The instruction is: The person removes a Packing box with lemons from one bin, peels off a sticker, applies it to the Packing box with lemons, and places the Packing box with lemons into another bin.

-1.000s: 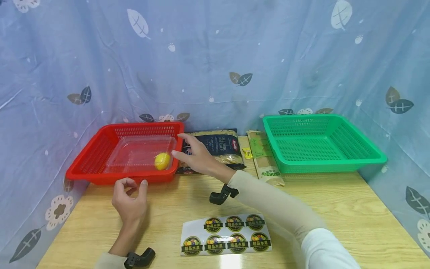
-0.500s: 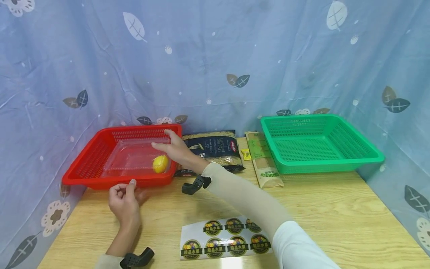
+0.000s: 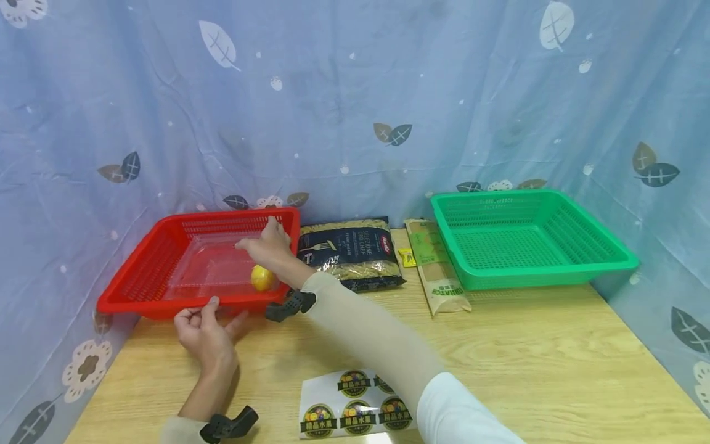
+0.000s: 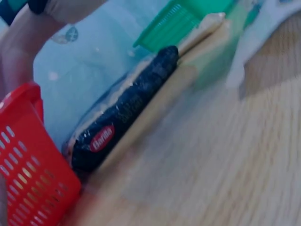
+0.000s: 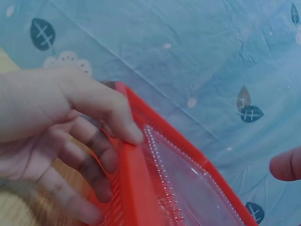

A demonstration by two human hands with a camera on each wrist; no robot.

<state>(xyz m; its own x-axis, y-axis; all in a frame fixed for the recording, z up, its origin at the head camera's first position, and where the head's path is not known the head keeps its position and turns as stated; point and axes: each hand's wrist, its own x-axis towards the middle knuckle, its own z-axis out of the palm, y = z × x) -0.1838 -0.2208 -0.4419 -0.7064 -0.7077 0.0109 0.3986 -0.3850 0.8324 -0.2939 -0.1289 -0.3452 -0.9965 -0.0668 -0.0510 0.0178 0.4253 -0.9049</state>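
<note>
My left hand (image 3: 206,336) grips the front rim of the red basket (image 3: 141,306), thumb on top and fingers below, as the right wrist view shows. My right hand (image 3: 270,248) is over the basket's right side, fingers raised and thumb pointing left, with nothing visible in it. Inside the basket lies a clear plastic container (image 3: 213,266). A yellow lemon (image 3: 262,279) sits at its right end, below my right hand. In the right wrist view, a tip of the right thumb (image 5: 287,165) shows at the right edge, apart from the container.
Beside the basket lies a pasta bag (image 3: 352,250), then a small yellow packet (image 3: 407,258) and a long paper-wrapped package (image 3: 438,268). A green basket (image 3: 535,246) stands at the back right. In front, the right arm partly covers a sheet of round fruit stickers (image 3: 355,410).
My right hand has moved left, from the red basket's right edge to over its inside. My left hand has gone from beside the front rim to gripping it.
</note>
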